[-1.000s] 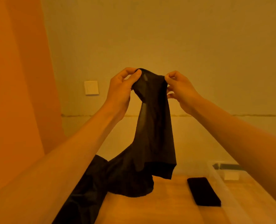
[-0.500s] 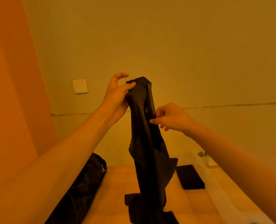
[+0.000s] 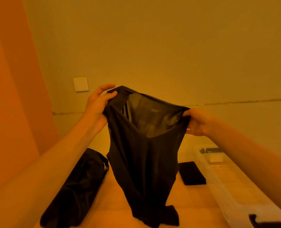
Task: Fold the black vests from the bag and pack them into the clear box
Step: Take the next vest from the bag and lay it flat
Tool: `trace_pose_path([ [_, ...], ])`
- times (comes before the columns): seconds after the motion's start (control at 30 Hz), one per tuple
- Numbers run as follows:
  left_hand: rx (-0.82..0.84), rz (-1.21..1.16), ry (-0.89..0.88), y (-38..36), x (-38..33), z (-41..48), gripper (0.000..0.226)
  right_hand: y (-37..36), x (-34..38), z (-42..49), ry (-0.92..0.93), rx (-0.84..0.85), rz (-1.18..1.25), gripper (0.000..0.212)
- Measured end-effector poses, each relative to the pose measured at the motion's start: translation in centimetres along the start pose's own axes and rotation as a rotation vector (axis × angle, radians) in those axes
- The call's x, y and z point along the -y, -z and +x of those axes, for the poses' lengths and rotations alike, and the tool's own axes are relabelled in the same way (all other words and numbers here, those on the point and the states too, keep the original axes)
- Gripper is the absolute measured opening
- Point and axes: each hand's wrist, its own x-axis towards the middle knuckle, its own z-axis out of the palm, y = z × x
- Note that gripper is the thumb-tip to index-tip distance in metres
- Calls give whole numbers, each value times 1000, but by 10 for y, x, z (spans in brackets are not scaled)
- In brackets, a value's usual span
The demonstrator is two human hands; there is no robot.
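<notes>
Presently held: a black vest [image 3: 144,155], stretched wide by its top edge in front of the wall, neck opening facing the camera.
Left hand [image 3: 99,102]: pinches the vest's left shoulder between thumb and fingers, with one finger lifted clear above the cloth.
Right hand [image 3: 196,122]: fingers curled tight round the vest's right shoulder, a little lower than the left one.
Vest's lower end: hangs down to the bench [image 3: 115,196] and bunches there in a loose heap.
Bag [image 3: 78,188]: dark and limp, lying on the bench just left of the vest, its mouth towards the wall.
Folded black piece [image 3: 192,173]: flat and neat, just right of the vest; I cannot tell whether it lies inside the box or beside it.
Clear box [image 3: 218,183]: right of the vest, its long wall running towards the camera.
Light switch [image 3: 80,84]: on the wall, above and left of the vest.
Dark object [image 3: 268,222]: far below and right of the vest, cut off by the frame edge.
</notes>
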Motion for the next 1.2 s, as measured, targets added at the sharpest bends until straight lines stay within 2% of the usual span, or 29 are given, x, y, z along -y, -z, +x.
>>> trace_pose_path([
  [0.1, -28, 46, 61, 14, 7, 2, 21, 4, 17, -4, -31, 75, 92, 13],
  [0.17, -18, 98, 79, 23, 11, 2, 17, 9, 25, -5, -57, 128, 88, 24],
  [0.27, -13, 188, 86, 35, 18, -2, 12, 10, 27, -3, -145, 86, -183, 18],
  [0.33, -34, 167, 84, 41, 21, -4, 13, 11, 20, 3, -89, 12, -466, 22],
  [0.4, -38, 84, 111, 44, 24, -7, 14, 10, 9, 3, 11, 1, -625, 24],
  [0.47, -8, 56, 141, 44, 28, -11, 16, 2, -5, -6, 43, 65, -714, 28],
  [0.57, 38, 125, 166, 43, 39, -21, 20, -26, -38, -25, 50, 264, -810, 51],
  [0.63, 43, 125, 175, 42, 44, -25, 23, -51, -60, -34, 113, 324, -869, 58],
  [0.7, 39, 117, 172, 40, 46, -28, 25, -74, -79, -39, 158, 313, -904, 57],
  [0.77, 46, 116, 161, 38, 47, -30, 25, -96, -99, -44, 128, 303, -875, 57],
  [0.9, 105, 144, 114, 35, 45, -32, 26, -126, -135, -41, 136, 241, -720, 75],
  [0.93, 118, 154, 102, 35, 45, -32, 26, -127, -141, -37, 175, 203, -706, 71],
  [1.03, 123, 164, 74, 39, 43, -32, 27, -117, -153, -22, 363, 100, -773, 35],
  [1.1, 117, 156, 58, 44, 44, -31, 28, -105, -155, -15, 436, 167, -782, 21],
  [1.13, 109, 156, 49, 47, 45, -30, 28, -98, -155, -14, 457, 222, -798, 19],
  [1.2, 80, 171, 31, 52, 48, -30, 28, -85, -155, -11, 482, 283, -856, 36],
])
